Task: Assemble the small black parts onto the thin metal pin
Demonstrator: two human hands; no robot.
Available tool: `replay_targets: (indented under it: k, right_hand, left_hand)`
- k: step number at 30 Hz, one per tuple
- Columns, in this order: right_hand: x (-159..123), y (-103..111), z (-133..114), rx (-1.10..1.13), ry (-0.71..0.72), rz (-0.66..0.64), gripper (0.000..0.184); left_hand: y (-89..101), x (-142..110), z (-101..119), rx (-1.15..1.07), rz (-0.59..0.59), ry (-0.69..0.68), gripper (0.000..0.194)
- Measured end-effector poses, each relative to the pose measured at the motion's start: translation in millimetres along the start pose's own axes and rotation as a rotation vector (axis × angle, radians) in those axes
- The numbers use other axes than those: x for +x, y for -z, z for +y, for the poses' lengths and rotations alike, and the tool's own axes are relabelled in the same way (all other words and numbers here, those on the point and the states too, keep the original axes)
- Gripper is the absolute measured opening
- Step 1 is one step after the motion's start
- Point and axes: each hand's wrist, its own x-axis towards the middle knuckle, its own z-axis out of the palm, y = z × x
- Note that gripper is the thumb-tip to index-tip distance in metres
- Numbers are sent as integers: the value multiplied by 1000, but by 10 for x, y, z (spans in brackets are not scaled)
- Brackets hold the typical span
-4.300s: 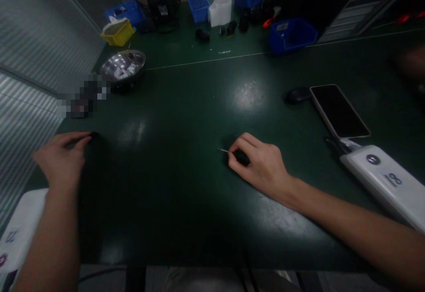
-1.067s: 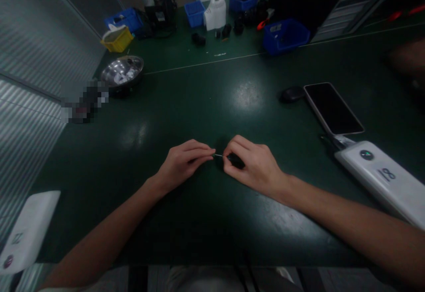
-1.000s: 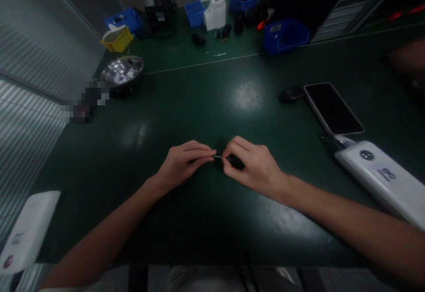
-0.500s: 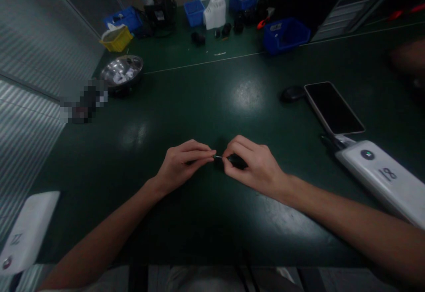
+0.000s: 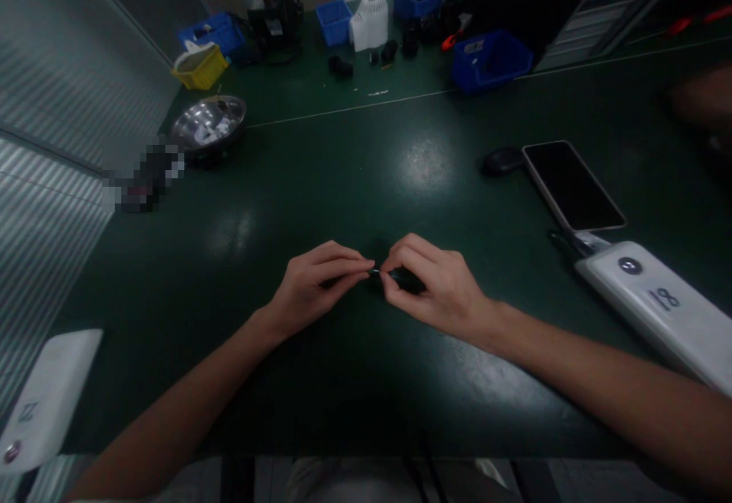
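My left hand (image 5: 320, 278) is closed in a pinch, thumb against fingertips, on a tiny dark piece that is mostly hidden. Facing it, my right hand (image 5: 431, 278) pinches a thin silvery rod (image 5: 376, 271) whose short bare length bridges the small gap between the two sets of fingertips. Under the curled right fingers lies a dark area, and I cannot tell whether it is a handle or shadow. Both hands are low over the green table (image 5: 320, 198), near its front edge.
A phone (image 5: 575, 185), black mouse (image 5: 503, 161) and white power bank (image 5: 657, 305) lie on the right. Another white device (image 5: 51, 396) is at front left. A metal bowl (image 5: 209, 126), yellow bin (image 5: 200, 68) and blue bin (image 5: 492, 61) stand farther back. Someone's blurred hand (image 5: 703, 103) shows far right.
My right fingertips have shifted slightly left, towards the left ones. Less of the silvery rod shows between them. My left hand has hardly moved.
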Motion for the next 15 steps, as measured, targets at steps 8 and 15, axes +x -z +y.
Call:
replay_targets:
  k: [8, 15]
  right_hand:
    - [12, 4, 14, -116, -92, -36, 12]
    - [-9, -34, 22, -278, -116, -78, 17]
  left_hand:
    - [83, -34, -36, 247, -209, -15, 46]
    - [67, -15, -6, 399, -340, 3, 50]
